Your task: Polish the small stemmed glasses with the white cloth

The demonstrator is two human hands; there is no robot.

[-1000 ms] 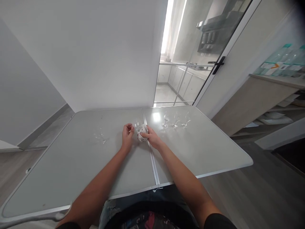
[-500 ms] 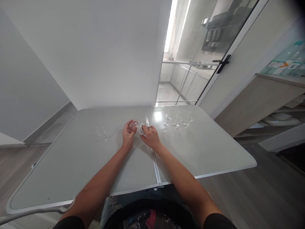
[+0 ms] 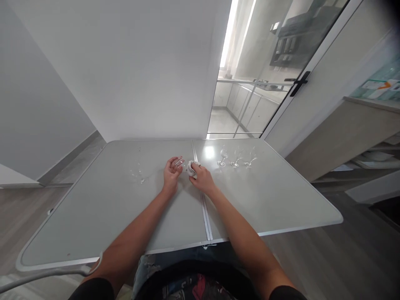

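Over the middle of the table, my left hand [image 3: 171, 173] is closed around the bowl of a clear stemmed glass [image 3: 179, 163], which lies tilted with its foot end toward the right. Beside it, my right hand [image 3: 202, 176] grips a crumpled white cloth [image 3: 191, 168] that covers the glass's foot end. The cloth hides that end and part of my right fingertips.
Three stemmed glasses, the nearest one [image 3: 222, 156] among them, stand in a row at the back right of the grey table [image 3: 265, 200]. More clear glassware [image 3: 138, 174] is at the left. A metal-edged seam runs down the tabletop. A glazed door [image 3: 250, 83] is behind.
The view has shifted slightly, so the scene sits a little further right. My right hand has turned a little around the cloth, while my left hand keeps its hold on the glass.
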